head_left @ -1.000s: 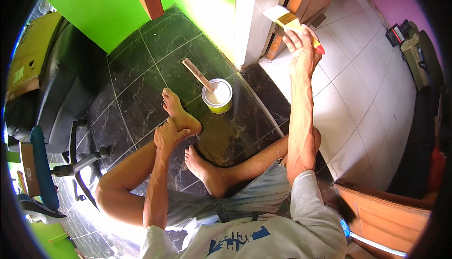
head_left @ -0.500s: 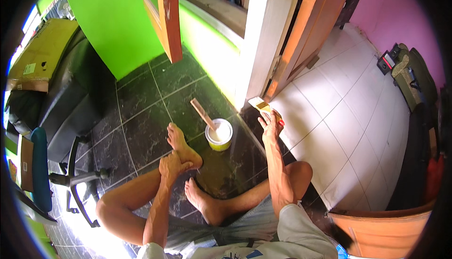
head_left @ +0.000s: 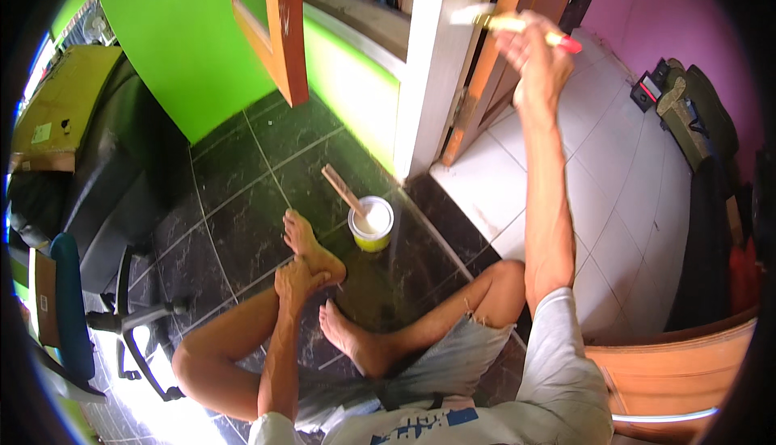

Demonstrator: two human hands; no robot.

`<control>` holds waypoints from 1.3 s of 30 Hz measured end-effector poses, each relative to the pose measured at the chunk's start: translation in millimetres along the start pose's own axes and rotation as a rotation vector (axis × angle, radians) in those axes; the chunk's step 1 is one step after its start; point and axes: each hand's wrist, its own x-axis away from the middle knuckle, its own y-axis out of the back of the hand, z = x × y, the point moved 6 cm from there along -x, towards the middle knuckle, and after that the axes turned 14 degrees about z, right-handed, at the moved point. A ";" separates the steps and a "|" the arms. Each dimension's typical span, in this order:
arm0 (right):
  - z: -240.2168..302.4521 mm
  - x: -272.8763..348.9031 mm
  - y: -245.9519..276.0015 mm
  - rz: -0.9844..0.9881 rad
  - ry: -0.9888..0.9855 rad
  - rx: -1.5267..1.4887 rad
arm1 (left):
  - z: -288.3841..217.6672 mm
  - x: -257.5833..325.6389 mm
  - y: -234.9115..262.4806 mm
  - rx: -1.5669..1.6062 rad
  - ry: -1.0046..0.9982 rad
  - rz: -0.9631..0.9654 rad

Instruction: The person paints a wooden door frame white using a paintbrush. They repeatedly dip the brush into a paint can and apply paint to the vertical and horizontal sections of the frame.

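Note:
My right hand (head_left: 537,61) is raised at the end of an outstretched arm, its fingers closed round a paintbrush (head_left: 504,23). The brush has a yellow handle with a red end, and its pale bristles point left at the white door frame (head_left: 440,65). Whether the bristles touch the frame I cannot tell. My left hand (head_left: 296,280) is wrapped over my ankle beside my bare foot (head_left: 304,239). On the dark tiles ahead stands an open paint can (head_left: 373,239) of white paint, yellow-green below its rim, with a flat wooden stick (head_left: 343,188) leaning in it.
An orange-brown wooden door (head_left: 517,81) stands beyond the frame. A wooden window sash (head_left: 287,41) juts out at upper left. A black sofa (head_left: 121,154) bearing cardboard and an office chair base (head_left: 133,320) are at left. A curved wooden piece (head_left: 679,372) is at lower right.
My right hand has lifted the paintbrush from low beside the frame's foot up and away to a higher part of the frame. The left hand stays at the ankle.

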 end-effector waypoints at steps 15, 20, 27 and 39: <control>-177.2 291.5 40.8 -0.081 -0.644 -0.148 | -0.2 -1.3 5.3 -0.020 0.003 -0.046; -136.4 302.0 -57.7 0.635 -0.098 0.748 | -2.4 0.7 4.4 0.012 0.003 -0.056; -161.3 355.3 -87.6 0.995 -0.103 1.097 | -2.8 0.6 2.1 0.009 -0.031 -0.095; -41.4 289.4 -33.7 1.579 -0.665 0.877 | 42.6 24.6 8.2 -0.244 -0.093 0.292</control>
